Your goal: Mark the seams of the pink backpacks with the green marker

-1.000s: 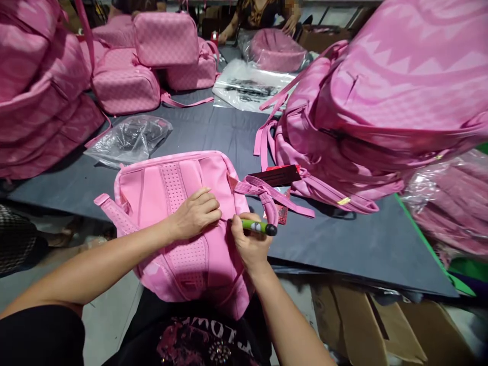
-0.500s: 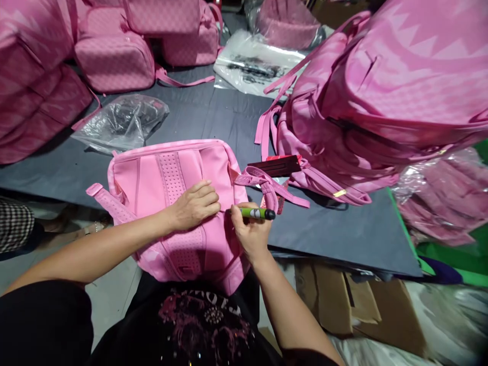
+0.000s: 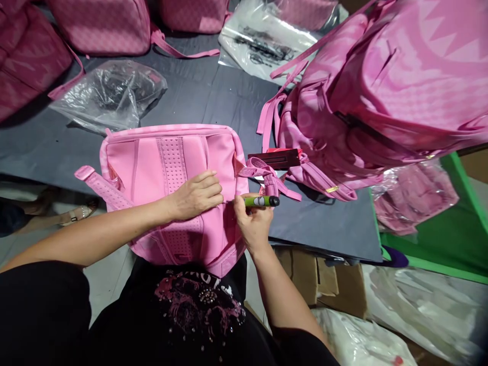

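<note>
A pink backpack (image 3: 147,157) lies with its padded back panel up, against my lap and the table edge. My left hand (image 3: 198,195) rests on that panel with bent fingers, gripping the fabric near a seam. In my right hand (image 3: 253,223) is a green marker pen (image 3: 260,202) with a black end, held between thumb and fingers. The pen's tip points left at the fabric beside my left fingertips; whether it touches is hidden. One perforated shoulder strap (image 3: 101,188) sticks out to the left, and another strap (image 3: 251,168) lies looped on the right.
A larger pile of pink backpacks (image 3: 412,91) stands close on the right. A black-and-red tag (image 3: 280,158) lies beside the strap. Clear plastic bags (image 3: 114,94) and more pink bags (image 3: 102,25) sit on the grey table (image 3: 213,96). Cardboard (image 3: 343,279) is below right.
My view has shifted, so the things at the back sit higher in the picture. Both hands, the marker pen and the backpack keep nearly the same places relative to each other.
</note>
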Demonstrator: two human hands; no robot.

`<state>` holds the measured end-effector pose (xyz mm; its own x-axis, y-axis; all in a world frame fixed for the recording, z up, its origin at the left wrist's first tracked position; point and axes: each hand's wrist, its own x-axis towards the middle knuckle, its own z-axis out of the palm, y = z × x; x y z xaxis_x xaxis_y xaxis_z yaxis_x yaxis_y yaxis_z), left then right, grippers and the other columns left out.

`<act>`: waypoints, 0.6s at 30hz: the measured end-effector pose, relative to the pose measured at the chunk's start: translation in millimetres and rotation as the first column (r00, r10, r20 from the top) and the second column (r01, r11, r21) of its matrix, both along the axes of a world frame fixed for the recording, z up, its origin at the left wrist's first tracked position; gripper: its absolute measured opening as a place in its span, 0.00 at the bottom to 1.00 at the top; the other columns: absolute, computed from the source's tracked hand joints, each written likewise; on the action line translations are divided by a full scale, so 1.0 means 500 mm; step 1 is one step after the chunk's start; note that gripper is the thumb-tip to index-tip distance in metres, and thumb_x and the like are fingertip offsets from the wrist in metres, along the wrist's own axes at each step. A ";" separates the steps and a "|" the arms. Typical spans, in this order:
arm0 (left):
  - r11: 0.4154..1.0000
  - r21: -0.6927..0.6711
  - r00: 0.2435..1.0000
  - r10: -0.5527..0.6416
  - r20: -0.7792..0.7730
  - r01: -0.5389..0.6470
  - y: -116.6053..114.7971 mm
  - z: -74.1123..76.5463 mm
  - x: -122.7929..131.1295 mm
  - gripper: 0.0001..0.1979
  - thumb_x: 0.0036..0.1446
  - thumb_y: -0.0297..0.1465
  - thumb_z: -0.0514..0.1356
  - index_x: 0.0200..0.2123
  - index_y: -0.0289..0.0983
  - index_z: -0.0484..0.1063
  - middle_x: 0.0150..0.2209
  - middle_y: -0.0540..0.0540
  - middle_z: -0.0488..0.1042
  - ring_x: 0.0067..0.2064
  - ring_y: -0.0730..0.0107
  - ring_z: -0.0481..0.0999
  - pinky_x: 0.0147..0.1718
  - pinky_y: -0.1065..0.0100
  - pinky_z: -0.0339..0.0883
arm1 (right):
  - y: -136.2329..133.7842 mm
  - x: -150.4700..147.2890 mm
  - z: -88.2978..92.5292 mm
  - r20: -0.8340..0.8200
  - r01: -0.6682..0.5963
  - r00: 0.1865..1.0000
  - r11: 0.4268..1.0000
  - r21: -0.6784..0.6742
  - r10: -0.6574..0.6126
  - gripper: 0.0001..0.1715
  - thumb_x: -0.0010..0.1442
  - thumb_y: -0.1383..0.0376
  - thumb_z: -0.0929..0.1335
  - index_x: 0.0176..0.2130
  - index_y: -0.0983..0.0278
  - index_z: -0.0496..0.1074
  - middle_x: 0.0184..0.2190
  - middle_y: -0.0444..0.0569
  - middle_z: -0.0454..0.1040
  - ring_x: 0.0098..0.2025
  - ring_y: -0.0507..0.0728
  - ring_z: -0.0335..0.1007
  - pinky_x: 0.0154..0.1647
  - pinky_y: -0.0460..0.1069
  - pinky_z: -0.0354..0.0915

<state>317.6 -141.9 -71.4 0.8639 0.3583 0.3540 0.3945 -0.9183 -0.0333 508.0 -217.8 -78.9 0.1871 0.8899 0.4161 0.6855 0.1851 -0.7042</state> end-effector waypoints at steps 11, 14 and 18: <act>0.999 0.026 0.996 -0.024 0.080 0.022 0.003 -0.007 0.016 0.17 0.72 0.26 0.44 0.35 0.37 0.70 0.34 0.50 0.70 0.43 0.70 0.67 0.61 0.57 0.62 | 0.003 0.010 -0.011 -0.025 -0.011 1.000 0.999 -0.038 0.010 0.15 0.66 0.57 0.65 0.33 0.64 0.73 0.27 0.49 0.76 0.25 0.54 0.71 0.27 0.49 0.69; 1.000 -0.015 0.999 -0.008 0.037 0.009 0.012 0.014 0.014 0.22 0.73 0.26 0.38 0.32 0.36 0.68 0.31 0.49 0.68 0.39 0.72 0.67 0.55 0.59 0.67 | -0.001 0.025 -0.007 0.003 -0.034 0.999 0.998 -0.043 0.034 0.18 0.64 0.53 0.66 0.29 0.62 0.73 0.21 0.48 0.73 0.22 0.56 0.70 0.26 0.51 0.69; 0.959 0.188 0.961 0.239 -0.137 -0.212 0.009 0.096 -0.019 0.26 0.74 0.35 0.36 0.32 0.38 0.69 0.32 0.47 0.68 0.36 0.72 0.69 0.47 0.58 0.70 | 0.020 0.031 -0.026 0.022 -0.012 1.000 0.997 -0.082 0.014 0.19 0.55 0.46 0.66 0.27 0.56 0.75 0.17 0.48 0.65 0.22 0.63 0.69 0.29 0.61 0.70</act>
